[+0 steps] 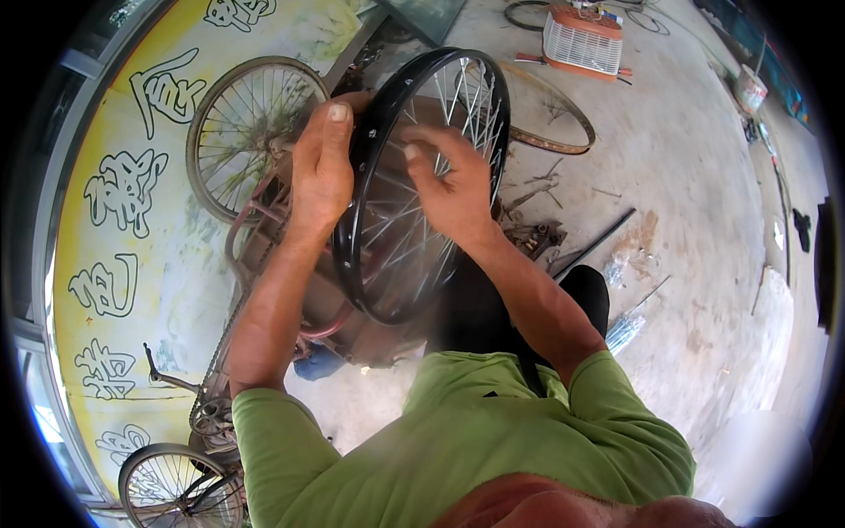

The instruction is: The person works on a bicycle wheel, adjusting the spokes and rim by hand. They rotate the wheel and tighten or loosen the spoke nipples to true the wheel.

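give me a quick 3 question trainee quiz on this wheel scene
1. True or false: the left hand grips the black rim.
2. What do the right hand fingers pinch? A) a spoke B) a tyre C) a chain
3. What colour is the box-shaped fan on the concrete floor?

Key: 1 true; 2 A; 3 white with orange.

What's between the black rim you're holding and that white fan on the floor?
In the head view, a bare rusty hoop lies on the concrete between the black rim and the white fan, the rim overlapping its near edge.
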`<state>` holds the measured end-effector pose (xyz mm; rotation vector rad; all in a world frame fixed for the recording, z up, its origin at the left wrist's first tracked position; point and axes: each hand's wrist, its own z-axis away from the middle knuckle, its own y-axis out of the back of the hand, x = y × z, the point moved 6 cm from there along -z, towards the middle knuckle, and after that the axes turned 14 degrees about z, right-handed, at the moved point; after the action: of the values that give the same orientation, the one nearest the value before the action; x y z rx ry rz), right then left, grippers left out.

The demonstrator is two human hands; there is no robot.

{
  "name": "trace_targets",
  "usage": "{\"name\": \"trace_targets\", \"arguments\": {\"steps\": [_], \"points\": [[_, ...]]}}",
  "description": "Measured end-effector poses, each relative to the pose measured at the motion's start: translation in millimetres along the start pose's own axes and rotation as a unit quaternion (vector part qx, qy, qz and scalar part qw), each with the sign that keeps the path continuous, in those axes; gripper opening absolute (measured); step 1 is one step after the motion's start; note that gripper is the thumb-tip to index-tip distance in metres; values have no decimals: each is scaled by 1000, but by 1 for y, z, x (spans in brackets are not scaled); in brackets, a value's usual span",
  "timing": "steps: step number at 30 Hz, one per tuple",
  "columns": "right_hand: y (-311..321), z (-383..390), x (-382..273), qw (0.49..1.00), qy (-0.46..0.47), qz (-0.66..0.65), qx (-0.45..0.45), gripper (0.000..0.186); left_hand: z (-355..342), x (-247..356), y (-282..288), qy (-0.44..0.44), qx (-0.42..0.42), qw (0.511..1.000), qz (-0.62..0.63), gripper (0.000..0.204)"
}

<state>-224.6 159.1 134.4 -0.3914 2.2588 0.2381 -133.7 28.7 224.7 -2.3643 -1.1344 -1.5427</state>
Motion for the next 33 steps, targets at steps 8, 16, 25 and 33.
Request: {"name": "trace_targets", "arguments": {"steps": [8,16,25,33], "points": [[-28,-16,2,988,-27,-39,-147,19,-2,9,-5,-44,-3,998,-48,44],[-40,-10,9,994,-15,-89,-56,15,0,3,-3,-53,-19,997,-48,51],[-44,-22,12,979,36,-172,-107,19,-4,18,-13,-96,-47,987,-121,43],[-58,-16,26,987,16,-127,-101,10,-14,-4,-1,-89,-77,986,-114,45]]}}
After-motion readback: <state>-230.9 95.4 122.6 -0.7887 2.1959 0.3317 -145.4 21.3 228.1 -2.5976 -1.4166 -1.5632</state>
